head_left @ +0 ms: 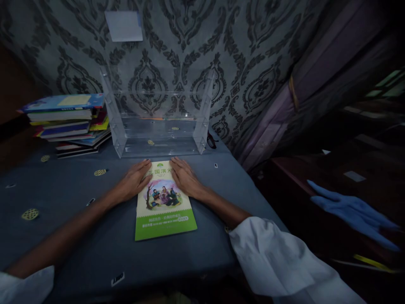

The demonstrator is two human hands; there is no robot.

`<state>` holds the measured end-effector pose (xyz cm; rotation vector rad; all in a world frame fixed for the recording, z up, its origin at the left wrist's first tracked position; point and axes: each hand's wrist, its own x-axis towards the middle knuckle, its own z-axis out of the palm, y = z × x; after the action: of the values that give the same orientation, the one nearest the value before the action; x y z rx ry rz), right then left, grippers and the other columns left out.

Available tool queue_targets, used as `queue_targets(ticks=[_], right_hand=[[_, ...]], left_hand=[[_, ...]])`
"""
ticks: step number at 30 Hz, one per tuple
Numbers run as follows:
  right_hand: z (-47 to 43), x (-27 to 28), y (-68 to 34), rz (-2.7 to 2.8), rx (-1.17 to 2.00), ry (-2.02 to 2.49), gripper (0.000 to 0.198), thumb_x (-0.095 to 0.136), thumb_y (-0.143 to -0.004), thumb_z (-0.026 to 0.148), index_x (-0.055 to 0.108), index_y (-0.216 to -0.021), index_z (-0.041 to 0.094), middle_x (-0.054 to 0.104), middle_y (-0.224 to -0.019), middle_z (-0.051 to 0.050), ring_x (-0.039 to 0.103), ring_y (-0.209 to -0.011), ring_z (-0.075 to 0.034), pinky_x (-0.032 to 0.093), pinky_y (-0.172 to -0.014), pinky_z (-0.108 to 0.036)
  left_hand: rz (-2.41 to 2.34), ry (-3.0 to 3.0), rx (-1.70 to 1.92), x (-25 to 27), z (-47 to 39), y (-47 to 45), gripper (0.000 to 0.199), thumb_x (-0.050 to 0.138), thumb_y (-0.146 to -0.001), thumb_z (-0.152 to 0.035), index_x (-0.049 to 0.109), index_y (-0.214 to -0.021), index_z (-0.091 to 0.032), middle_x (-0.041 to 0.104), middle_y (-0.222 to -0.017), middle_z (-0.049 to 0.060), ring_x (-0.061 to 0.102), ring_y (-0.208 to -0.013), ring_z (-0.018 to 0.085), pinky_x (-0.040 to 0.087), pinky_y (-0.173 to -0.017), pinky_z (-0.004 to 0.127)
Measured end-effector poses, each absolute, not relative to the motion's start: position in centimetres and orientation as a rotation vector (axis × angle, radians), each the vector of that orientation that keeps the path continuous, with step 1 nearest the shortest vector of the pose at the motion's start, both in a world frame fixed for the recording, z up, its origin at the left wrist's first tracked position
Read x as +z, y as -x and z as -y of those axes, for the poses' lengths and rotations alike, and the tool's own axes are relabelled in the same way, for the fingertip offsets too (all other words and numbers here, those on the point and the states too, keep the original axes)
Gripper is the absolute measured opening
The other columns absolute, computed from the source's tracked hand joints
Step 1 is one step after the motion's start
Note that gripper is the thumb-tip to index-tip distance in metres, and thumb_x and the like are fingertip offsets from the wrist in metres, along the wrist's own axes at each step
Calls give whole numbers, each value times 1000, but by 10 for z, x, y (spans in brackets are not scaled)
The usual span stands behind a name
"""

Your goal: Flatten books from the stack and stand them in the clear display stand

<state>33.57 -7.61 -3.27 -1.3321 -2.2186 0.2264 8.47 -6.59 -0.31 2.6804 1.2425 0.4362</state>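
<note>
A book (164, 196) with a cream and green cover lies flat on the table, its cover picture showing several seated figures under a pink tree. My left hand (136, 179) rests on the book's upper left edge, fingers stretched forward and thumb toward the cover. Over the upper right edge lies my right hand (185, 177), also flat with straight fingers, hiding part of the title. Just beyond my fingertips stands a clear acrylic rack (158, 145) with tiered shelves and no books on it.
A stack of books (71, 122) stands left of the rack. Dark glasses (211, 140) lie by its right side. The blue-grey tablecloth (95, 240) has printed patches. Behind is a patterned wall (253, 80) with a white card (124, 26). A curtain (272, 122) and blue glove (351, 211) are at right.
</note>
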Motion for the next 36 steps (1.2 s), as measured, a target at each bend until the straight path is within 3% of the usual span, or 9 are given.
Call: queue_targets(ticks=[7, 12, 19, 26, 32, 36], right_hand=[[79, -31, -336, 2184, 238, 1353, 44, 41, -100, 25, 57, -139, 11, 51, -150, -20, 41, -145, -29, 31, -121, -55], [81, -31, -339, 2179, 233, 1329, 45, 40, -100, 24, 55, -140, 11, 50, -151, -19, 41, -145, -28, 32, -122, -53], [83, -31, -344, 2174, 301, 1291, 47, 39, -100, 23, 51, -142, 5, 50, -149, -23, 42, -144, -28, 33, -122, -51], [89, -34, -352, 2154, 383, 1222, 51, 38, -99, 22, 44, -149, 12, 47, -154, -17, 42, -145, -24, 34, -122, -49], [105, -27, -354, 2167, 427, 1207, 53, 37, -98, 21, 43, -149, 7, 43, -155, -20, 39, -147, -25, 34, -122, -49], [119, -27, -358, 2175, 435, 1199, 51, 38, -99, 22, 44, -149, 11, 45, -155, -17, 39, -146, -23, 34, -122, -48]], left_hand=[[-1148, -2695, 371, 1, 57, -112, 66, 31, -101, -51, 47, -145, -4, 45, -154, 20, 38, -146, 30, 29, -122, 48], [-1086, -2737, 353, 4, 54, -130, 62, 32, -102, -49, 46, -147, -9, 44, -155, 17, 38, -147, 29, 32, -120, 47], [-1026, -2783, 295, 9, 50, -150, 60, 32, -102, -43, 45, -147, -7, 44, -156, 16, 37, -148, 27, 32, -121, 43], [-1006, -2811, 248, 8, 49, -156, 60, 31, -101, -43, 42, -149, -8, 39, -158, 14, 33, -149, 26, 30, -121, 46], [-955, -2833, 220, 11, 59, -158, 62, 31, -102, -42, 38, -152, -7, 37, -160, 14, 32, -150, 26, 28, -122, 43], [-910, -2840, 235, 12, 69, -158, 60, 31, -102, -45, 40, -151, -11, 37, -160, 12, 34, -149, 25, 28, -122, 45]])
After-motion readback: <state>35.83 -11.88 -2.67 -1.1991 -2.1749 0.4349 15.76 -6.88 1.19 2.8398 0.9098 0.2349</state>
